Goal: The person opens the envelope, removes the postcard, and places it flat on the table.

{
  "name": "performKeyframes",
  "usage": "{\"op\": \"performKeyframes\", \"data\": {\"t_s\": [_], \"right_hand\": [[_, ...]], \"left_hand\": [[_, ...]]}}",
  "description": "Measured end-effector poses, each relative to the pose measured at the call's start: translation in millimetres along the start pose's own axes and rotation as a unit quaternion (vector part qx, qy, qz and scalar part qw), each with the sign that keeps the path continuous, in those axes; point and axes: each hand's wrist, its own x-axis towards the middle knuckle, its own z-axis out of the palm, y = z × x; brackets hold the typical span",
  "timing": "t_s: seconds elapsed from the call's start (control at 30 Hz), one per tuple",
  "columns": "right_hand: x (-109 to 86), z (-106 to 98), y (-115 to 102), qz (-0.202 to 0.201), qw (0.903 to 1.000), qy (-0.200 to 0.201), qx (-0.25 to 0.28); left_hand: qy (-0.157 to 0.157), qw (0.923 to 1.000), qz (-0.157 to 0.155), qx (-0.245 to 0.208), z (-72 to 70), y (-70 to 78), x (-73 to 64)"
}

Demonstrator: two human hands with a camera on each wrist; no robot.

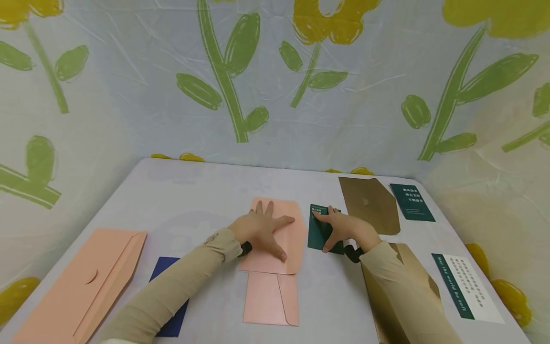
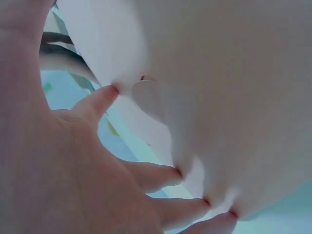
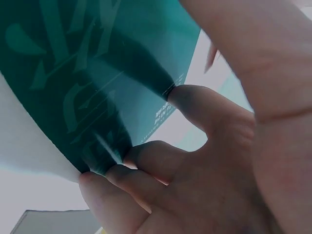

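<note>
My left hand (image 1: 261, 231) rests spread on a pink envelope (image 1: 296, 246) at the middle of the table. In the left wrist view its fingertips touch the envelope's pale surface (image 2: 253, 97), near a rounded tab (image 2: 147, 97). Just to the right, my right hand (image 1: 347, 227) spans a dark green card (image 1: 317, 236) with pale print. Its thumb is by the lower edge and other fingers reach toward the top. Seen from the right wrist, the fingertips touch the card (image 3: 63, 73) near its edges. The hand covers part of the card in the head view.
A smaller pink envelope (image 1: 263, 298) lies in front. Left are a large pink envelope (image 1: 100, 272) and a blue card (image 1: 174, 326), partly under my sleeve. Brown envelopes (image 1: 369, 212), another green card (image 1: 413, 203) and a white-and-green card (image 1: 468, 282) lie right. A flowered cloth wall (image 1: 150, 95) surrounds the table.
</note>
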Motion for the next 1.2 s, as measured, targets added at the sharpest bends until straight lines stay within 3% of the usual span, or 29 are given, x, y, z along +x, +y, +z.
{"op": "performKeyframes", "data": {"t_s": [0.3, 0.73, 0.93, 1.07, 1.2], "right_hand": [[28.1, -17, 3, 0.013, 0.9998, -0.012, -0.008], [56.1, -32, -6, 0.034, 0.9994, 0.003, 0.008], [67.6, -37, -11, 0.035, 0.9992, 0.007, 0.018], [77.1, -38, -13, 0.032, 0.9990, 0.011, 0.028], [85.1, -38, -17, 0.027, 0.9989, 0.017, 0.033]], "left_hand": [[0.036, 0.9987, -0.006, -0.036, -12.0, -19.9, 5.5], [-0.001, 0.9946, -0.073, -0.074, -34.9, -66.9, 23.4], [0.019, 0.9949, -0.068, -0.072, -36.7, -99.2, 21.9], [0.039, 0.9948, -0.063, -0.071, -36.1, -117.1, 15.4], [0.039, 0.9942, -0.059, -0.080, -35.6, -133.0, 8.4]]}}
